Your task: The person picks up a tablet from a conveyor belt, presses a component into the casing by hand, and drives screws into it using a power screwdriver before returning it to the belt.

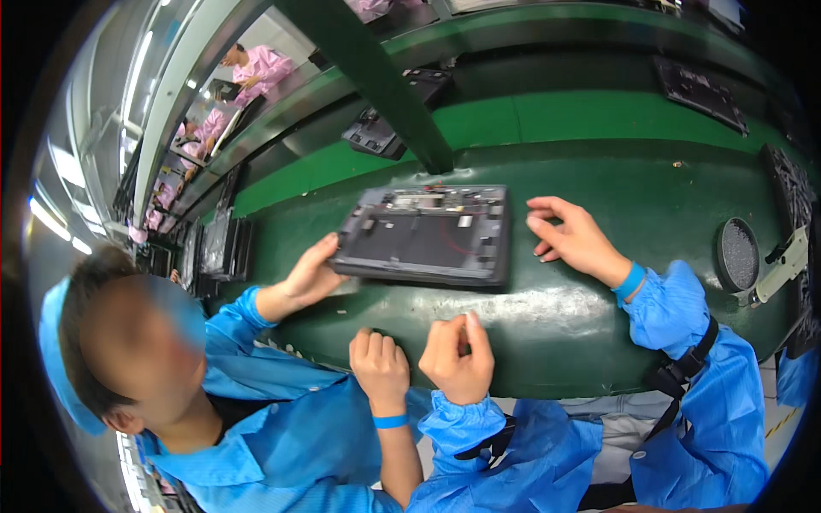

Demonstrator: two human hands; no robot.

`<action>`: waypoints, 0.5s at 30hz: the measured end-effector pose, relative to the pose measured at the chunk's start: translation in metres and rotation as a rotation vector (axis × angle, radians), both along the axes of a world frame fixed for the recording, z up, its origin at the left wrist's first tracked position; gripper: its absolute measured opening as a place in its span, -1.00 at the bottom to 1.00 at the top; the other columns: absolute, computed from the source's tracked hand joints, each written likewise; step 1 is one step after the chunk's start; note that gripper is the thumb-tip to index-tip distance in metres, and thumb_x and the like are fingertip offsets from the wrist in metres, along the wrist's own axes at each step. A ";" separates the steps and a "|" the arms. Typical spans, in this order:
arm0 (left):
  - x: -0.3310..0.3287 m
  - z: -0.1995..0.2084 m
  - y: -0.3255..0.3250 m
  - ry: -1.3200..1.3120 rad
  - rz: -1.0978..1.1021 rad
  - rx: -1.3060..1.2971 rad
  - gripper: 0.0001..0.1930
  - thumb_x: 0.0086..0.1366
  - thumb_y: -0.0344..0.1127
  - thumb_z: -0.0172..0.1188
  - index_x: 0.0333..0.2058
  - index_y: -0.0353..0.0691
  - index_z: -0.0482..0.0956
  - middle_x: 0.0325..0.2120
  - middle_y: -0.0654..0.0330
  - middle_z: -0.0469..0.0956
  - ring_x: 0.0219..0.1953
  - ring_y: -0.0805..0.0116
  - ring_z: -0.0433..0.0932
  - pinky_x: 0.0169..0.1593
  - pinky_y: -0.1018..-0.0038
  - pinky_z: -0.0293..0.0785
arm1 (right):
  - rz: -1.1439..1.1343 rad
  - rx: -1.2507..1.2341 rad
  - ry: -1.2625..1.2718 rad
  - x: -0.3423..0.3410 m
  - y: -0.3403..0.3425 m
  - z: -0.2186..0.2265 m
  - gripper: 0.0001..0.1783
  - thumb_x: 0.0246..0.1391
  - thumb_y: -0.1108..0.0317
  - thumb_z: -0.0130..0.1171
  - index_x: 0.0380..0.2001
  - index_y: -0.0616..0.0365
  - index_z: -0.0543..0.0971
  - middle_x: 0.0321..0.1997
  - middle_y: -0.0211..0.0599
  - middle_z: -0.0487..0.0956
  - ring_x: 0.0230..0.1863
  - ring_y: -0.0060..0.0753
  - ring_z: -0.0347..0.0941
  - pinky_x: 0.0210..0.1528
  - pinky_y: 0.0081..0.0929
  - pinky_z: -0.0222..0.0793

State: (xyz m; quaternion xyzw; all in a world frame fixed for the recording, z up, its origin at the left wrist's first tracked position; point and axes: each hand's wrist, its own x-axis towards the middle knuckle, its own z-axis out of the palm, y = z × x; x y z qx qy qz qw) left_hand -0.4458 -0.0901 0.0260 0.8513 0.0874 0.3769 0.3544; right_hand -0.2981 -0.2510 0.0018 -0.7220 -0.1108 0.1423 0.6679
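A black, flat electronic device housing (419,244) is held tilted a little above the green bench, its inner side facing up. A circuit board and thin wires show along its far part. The co-worker's hand (312,274) on the left grips its left edge. My right hand (577,239) is just right of the housing, apart from it, fingers loosely bent and spread from the thumb. Below the housing's near edge, my left hand (459,355) is closed with the fingers curled in; whatever may be inside is hidden. Beside it rests the co-worker's other hand (379,368), in a fist.
A round dish of small grey parts (738,244) stands at the right, next to a pale green tool (782,269) and stacked black frames (787,197). A green post (368,77) rises behind the housing. More black housings (701,92) lie on the far strip; black panels (222,248) stand left.
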 end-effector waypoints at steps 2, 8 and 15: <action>0.004 -0.011 0.006 0.081 0.046 0.010 -0.94 0.11 -0.50 0.22 -0.46 -0.31 0.51 -0.72 0.24 0.30 -0.74 0.46 0.19 -0.65 0.52 0.12 | -0.129 -0.306 -0.259 0.011 0.008 -0.002 -0.43 0.05 0.21 0.19 0.08 0.28 0.34 -0.02 0.09 0.45 -0.10 -0.09 0.49 -0.07 -0.26 0.41; 0.021 -0.023 0.018 0.134 0.165 0.047 -0.83 0.15 -0.39 0.24 -0.36 -0.32 0.44 -0.52 0.23 0.39 -0.59 0.51 0.28 -0.52 0.55 0.20 | -0.131 -0.317 -0.319 0.041 -0.007 -0.009 -0.21 -0.06 0.32 0.24 0.23 0.21 0.13 -0.02 0.22 0.43 0.05 0.15 0.38 0.05 -0.18 0.30; 0.060 -0.028 0.059 0.369 0.219 0.279 -0.58 0.19 -0.24 0.15 -0.06 -0.39 0.39 -0.27 -0.07 0.49 -0.19 -0.06 0.44 -0.11 0.16 0.36 | -0.153 -0.319 -0.271 0.023 -0.029 -0.008 -0.03 -0.09 0.36 0.26 0.32 0.20 -0.07 0.02 0.25 0.44 0.06 0.16 0.40 0.11 -0.24 0.28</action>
